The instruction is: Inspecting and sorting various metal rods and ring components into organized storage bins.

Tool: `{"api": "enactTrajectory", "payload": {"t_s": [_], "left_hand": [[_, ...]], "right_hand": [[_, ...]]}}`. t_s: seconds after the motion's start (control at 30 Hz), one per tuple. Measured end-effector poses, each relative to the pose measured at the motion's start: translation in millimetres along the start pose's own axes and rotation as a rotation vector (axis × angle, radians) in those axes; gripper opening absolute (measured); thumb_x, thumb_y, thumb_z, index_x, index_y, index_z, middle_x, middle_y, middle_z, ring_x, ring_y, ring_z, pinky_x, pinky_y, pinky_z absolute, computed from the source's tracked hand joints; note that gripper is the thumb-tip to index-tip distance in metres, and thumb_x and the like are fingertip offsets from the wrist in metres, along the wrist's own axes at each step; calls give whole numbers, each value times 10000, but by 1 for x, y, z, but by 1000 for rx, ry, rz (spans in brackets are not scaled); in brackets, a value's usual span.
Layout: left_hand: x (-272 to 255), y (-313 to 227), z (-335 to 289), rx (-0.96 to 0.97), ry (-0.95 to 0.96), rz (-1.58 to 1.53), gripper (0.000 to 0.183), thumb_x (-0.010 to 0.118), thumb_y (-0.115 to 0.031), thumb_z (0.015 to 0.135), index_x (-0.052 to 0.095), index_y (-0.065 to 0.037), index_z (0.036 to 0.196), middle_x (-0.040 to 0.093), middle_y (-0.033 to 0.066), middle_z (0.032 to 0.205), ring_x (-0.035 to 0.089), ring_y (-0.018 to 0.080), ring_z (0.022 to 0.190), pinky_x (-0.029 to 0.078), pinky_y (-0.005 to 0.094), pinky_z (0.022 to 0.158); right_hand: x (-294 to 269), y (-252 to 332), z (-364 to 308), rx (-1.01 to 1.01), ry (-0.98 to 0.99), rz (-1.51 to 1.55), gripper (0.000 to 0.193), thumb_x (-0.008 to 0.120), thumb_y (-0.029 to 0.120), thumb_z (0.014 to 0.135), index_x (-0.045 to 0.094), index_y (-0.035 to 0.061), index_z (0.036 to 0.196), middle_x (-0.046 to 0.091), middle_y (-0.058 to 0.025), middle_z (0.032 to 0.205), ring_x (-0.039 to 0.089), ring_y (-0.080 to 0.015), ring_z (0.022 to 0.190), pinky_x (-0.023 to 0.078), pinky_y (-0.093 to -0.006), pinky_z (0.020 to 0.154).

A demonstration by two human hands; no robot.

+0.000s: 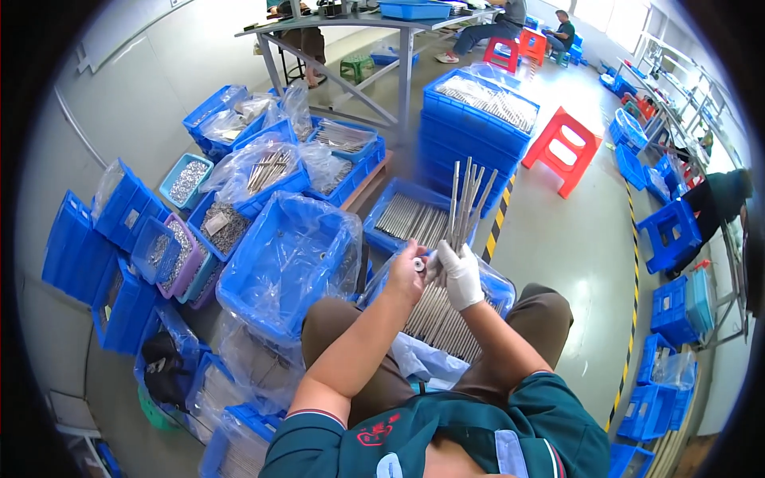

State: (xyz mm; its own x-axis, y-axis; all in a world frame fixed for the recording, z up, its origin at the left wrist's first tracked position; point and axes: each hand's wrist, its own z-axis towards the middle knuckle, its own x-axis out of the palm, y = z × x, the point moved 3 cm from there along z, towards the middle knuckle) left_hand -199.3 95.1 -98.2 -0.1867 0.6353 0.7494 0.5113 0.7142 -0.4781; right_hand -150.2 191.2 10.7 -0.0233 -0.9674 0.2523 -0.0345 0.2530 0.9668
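My gloved right hand (460, 277) is closed around the lower part of a bundle of thin metal rods (467, 199), which stand nearly upright and fan out at the top. Close beside it, my bare left hand (403, 277) is closed on a small round whitish piece with a dark centre (418, 264); its kind is too small to tell. Below both hands, between my knees, a blue crate holds rows of metal rods (441, 317) lying side by side. Just beyond it stands another blue crate of similar rods (410, 221).
Left of my knee is a blue crate lined with clear plastic (275, 259). Further left are bins of small metal parts (188, 180). Stacked blue crates (470, 131) stand ahead, near a red stool (562, 150). A workbench (374, 21) and other people are farther off.
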Motion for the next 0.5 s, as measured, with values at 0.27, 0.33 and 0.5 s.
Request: {"api": "enactTrajectory", "payload": {"t_s": [0.27, 0.33, 0.5], "left_hand": [[17, -45, -37, -2, -84, 194, 399, 454, -494, 915, 520, -101, 920, 567, 82, 818, 501, 166, 583, 395, 294, 488], [24, -57, -38, 85, 25, 161, 339, 449, -362, 949, 568, -59, 855, 583, 68, 756, 527, 146, 578, 426, 260, 493], [30, -85, -34, 127, 124, 169, 228, 473, -74, 907, 520, 57, 1087, 589, 150, 963, 598, 279, 899, 514, 375, 837]], "right_hand": [[-34, 37, -22, -21, 205, -171, 91, 545, 115, 876, 519, 35, 839, 509, -43, 599, 490, -110, 463, 366, -221, 419], [-40, 37, -24, 94, 158, -196, 98, 546, 133, 877, 517, 42, 860, 463, -14, 582, 435, -82, 434, 329, -214, 391], [-79, 5, -1, 219, 182, -345, 237, 528, 260, 906, 553, 34, 836, 448, 38, 559, 418, -54, 483, 338, -228, 454]]}}
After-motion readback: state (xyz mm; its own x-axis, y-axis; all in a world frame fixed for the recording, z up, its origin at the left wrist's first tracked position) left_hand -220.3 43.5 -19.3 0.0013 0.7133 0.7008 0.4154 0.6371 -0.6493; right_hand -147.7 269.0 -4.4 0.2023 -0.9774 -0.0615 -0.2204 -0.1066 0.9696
